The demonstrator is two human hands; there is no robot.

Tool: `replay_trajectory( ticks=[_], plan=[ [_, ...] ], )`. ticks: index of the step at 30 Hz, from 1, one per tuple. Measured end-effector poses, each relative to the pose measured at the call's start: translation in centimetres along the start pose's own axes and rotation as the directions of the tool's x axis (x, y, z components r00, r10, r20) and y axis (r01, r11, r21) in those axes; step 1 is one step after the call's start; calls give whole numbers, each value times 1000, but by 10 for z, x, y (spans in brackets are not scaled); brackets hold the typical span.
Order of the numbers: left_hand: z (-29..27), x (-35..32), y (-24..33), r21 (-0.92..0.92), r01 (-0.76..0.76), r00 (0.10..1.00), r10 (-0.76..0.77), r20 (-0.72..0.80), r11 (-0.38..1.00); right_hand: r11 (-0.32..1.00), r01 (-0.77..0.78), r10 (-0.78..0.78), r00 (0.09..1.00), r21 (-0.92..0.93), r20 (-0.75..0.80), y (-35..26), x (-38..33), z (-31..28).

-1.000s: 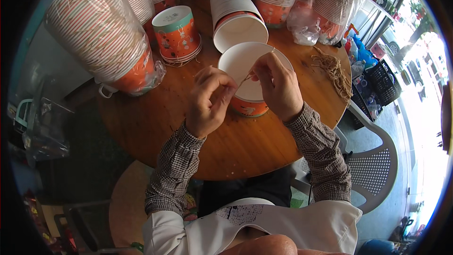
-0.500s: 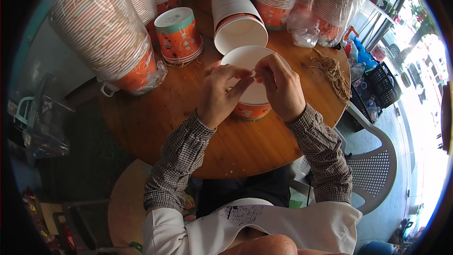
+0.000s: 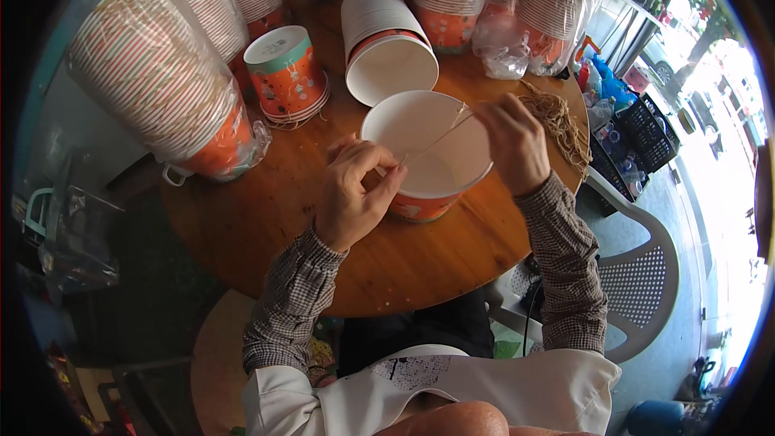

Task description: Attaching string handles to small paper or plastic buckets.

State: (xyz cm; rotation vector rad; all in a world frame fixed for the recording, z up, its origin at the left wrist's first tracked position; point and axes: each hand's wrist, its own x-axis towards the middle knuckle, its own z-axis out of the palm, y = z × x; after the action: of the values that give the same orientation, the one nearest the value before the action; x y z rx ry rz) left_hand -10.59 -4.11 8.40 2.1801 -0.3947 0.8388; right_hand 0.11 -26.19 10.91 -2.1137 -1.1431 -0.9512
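Note:
A thin tan string runs taut and slanting across the mouth of an open paper bucket, white inside and orange outside, which stands upright on the table. My left hand pinches the lower end of the string near the bucket's left rim. At the other end, my right hand, slightly blurred, grips it over the right rim. Behind these, a nested stack of paper buckets lies tipped with its opening toward me. To its left an orange bucket with a green band stands upside down, string around its lower edge.
Tall plastic-wrapped bucket stacks line the table's left and far sides. A bundle of loose strings lies at the right edge. Beyond it are a black crate and a grey plastic chair.
My hands have moved apart, the right one going right and the left one lower, and the string is now stretched between them. The whole view has shifted slightly.

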Motion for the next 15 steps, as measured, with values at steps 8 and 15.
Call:
replay_trajectory(
  ticks=[8,15],
  plan=[
    [3,3,-6,21,-35,996,33,89,999,966,-247,251,966,72,-68,33,-15,16],
    [12,2,-4,145,-195,980,187,63,970,932,-309,328,941,188,-78,51,-33,34]
  ],
)
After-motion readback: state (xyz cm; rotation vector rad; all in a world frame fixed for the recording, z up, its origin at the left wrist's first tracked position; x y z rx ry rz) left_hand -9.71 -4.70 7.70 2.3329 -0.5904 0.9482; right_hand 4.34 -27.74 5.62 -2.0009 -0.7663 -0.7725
